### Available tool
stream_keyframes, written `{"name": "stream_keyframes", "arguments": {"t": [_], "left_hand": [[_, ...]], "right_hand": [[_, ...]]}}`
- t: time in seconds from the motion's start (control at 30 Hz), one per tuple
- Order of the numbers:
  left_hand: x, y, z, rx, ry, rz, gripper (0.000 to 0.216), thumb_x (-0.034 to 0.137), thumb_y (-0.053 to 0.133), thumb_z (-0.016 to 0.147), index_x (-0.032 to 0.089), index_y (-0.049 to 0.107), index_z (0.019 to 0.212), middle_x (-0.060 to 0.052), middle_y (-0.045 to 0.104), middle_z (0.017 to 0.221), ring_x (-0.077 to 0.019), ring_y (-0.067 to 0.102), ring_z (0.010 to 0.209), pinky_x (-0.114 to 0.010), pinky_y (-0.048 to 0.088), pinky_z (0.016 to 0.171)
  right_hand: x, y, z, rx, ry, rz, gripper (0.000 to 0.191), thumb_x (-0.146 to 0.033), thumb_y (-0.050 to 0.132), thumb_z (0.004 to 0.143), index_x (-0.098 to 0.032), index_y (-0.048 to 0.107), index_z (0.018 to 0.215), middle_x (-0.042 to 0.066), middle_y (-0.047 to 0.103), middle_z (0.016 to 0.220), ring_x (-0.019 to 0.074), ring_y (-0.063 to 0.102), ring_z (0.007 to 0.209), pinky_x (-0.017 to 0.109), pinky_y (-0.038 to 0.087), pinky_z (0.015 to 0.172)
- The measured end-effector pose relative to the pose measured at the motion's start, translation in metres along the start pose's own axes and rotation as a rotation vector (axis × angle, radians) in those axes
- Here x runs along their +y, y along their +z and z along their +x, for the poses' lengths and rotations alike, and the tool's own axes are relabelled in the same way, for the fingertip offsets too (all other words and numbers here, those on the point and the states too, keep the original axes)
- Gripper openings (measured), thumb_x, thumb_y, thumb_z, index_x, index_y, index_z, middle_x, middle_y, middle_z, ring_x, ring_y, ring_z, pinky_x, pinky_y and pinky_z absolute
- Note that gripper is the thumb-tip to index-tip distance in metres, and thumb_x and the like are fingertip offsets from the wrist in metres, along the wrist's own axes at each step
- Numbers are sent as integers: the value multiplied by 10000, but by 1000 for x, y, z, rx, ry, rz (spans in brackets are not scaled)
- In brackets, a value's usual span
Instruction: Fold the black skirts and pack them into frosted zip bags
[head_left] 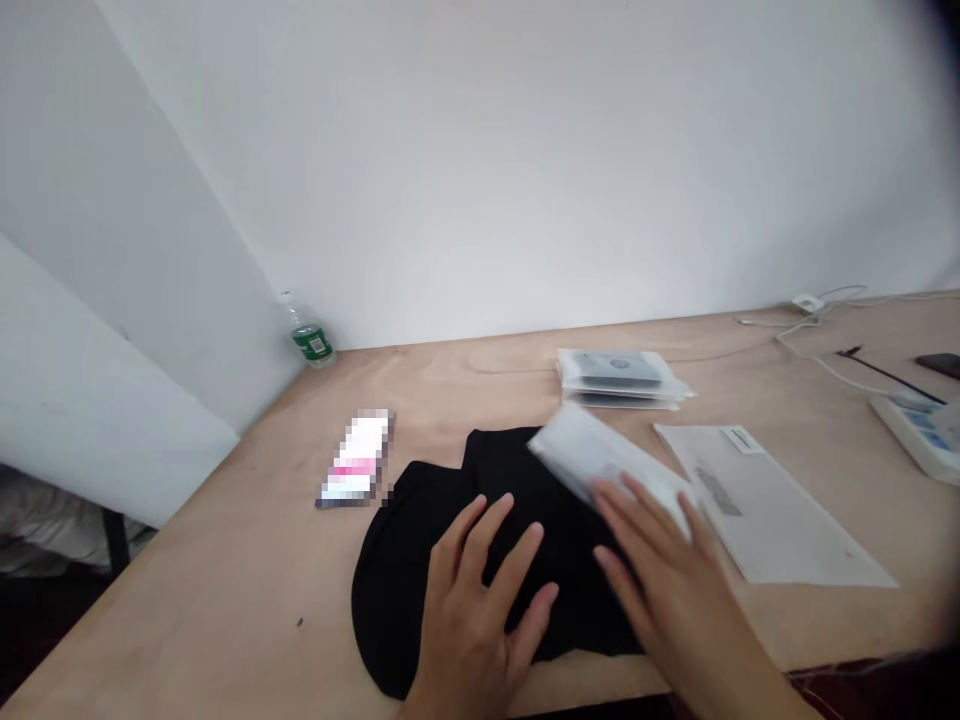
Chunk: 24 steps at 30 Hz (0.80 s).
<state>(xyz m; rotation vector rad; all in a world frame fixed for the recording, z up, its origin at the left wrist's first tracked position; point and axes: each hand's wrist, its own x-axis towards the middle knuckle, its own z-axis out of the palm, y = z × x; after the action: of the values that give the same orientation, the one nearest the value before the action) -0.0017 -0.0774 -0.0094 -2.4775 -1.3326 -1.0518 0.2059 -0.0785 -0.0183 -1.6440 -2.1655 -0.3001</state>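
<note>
Fingers [484, 535] spread: left hand [476, 610] on cloth [409, 570], right hand [664, 590] on packet [600, 455].

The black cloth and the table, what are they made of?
The black cloth looks like soft, matte fabric, because its edges curve and fold; I can't tell which fibre. The table looks like bare, pale plywood or similar wood: faint grain shows, with no shiny paint.

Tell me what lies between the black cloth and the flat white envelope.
In the head view, a white plastic-wrapped packet lies there, touched by the right hand.
</note>
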Motion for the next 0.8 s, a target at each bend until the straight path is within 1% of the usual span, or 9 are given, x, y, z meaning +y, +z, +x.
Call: {"name": "stream_keyframes", "arguments": {"t": [0.1, 0.23, 0.3, 0.4, 0.43, 0.5, 0.57, 0.63, 0.8], "left_hand": [[0, -5, 8, -13, 17, 92, 304, 281, 567, 809, 275, 585, 1113, -53, 496, 1307, -317, 389, 1219, -510, 393, 920], [-12, 1, 10, -91, -86, 158, 243, 250, 478, 862, 238, 596, 1074, -26, 561, 1251, -301, 466, 1171, -496, 427, 885], [-20, 4, 11, -57, -137, 157, 279, 194, 427, 881, 202, 559, 1127, -41, 560, 1254, -274, 464, 1184, -457, 449, 876], [-30, 8, 12, 115, -197, 153, 327, 144, 411, 878, 166, 500, 1192, -70, 524, 1290, -248, 390, 1254, -430, 426, 926], [-32, 9, 13, 160, -204, 153, 332, 130, 416, 872, 163, 497, 1192, -74, 519, 1295, -244, 374, 1266, -429, 414, 942], [-36, 15, 13, 181, -202, 154, 329, 105, 418, 861, 164, 510, 1171, -73, 520, 1294, -242, 366, 1272, -432, 411, 951], [-41, 21, 11, 145, -209, 158, 332, 85, 404, 857, 163, 522, 1157, -67, 524, 1290, -240, 367, 1272, -430, 424, 943], [-45, 27, 9, 107, -232, 162, 341, 77, 393, 855, 158, 524, 1159, -63, 522, 1293, -236, 364, 1274, -426, 434, 943], [-52, 33, 5, 88, -318, 143, 370, 76, 377, 850, 168, 526, 1176, -55, 508, 1307, -229, 387, 1260, -425, 441, 949]], "right_hand": [[-22, 0, 9, -59, -259, 84, 506, -140, 381, 835, -218, 362, 1335, 24, 430, 1368, 239, 280, 1309, 552, 200, 1045], [-28, 3, 16, -4, -331, 186, 546, -46, 383, 792, -203, 382, 1314, 25, 456, 1348, 249, 296, 1298, 563, 189, 1046], [-29, 0, 16, 163, -263, 304, 487, -46, 418, 787, -226, 456, 1239, 34, 533, 1266, 247, 368, 1254, 543, 237, 1035], [-31, 1, 21, 388, 40, 488, 302, -114, 455, 809, -232, 534, 1076, 55, 605, 1093, 219, 520, 1088, 430, 410, 925], [-30, 4, 25, 366, 159, 504, 257, -165, 456, 825, -223, 533, 1063, 63, 609, 1053, 213, 556, 1017, 395, 454, 858], [-29, 14, 37, 181, 338, 447, 274, -298, 436, 852, -195, 522, 1091, 89, 610, 997, 225, 588, 916, 377, 486, 751], [-28, 27, 51, -59, 400, 339, 361, -424, 391, 861, -168, 553, 1058, 117, 609, 939, 261, 595, 876, 395, 482, 693], [-27, 37, 62, -216, 405, 256, 426, -499, 358, 855, -159, 596, 955, 139, 599, 909, 295, 591, 885, 410, 468, 673], [-29, 41, 74, -317, 467, 387, 442, -517, 401, 827, -172, 518, 1077, 144, 588, 1003, 287, 597, 915, 396, 444, 724]]}}
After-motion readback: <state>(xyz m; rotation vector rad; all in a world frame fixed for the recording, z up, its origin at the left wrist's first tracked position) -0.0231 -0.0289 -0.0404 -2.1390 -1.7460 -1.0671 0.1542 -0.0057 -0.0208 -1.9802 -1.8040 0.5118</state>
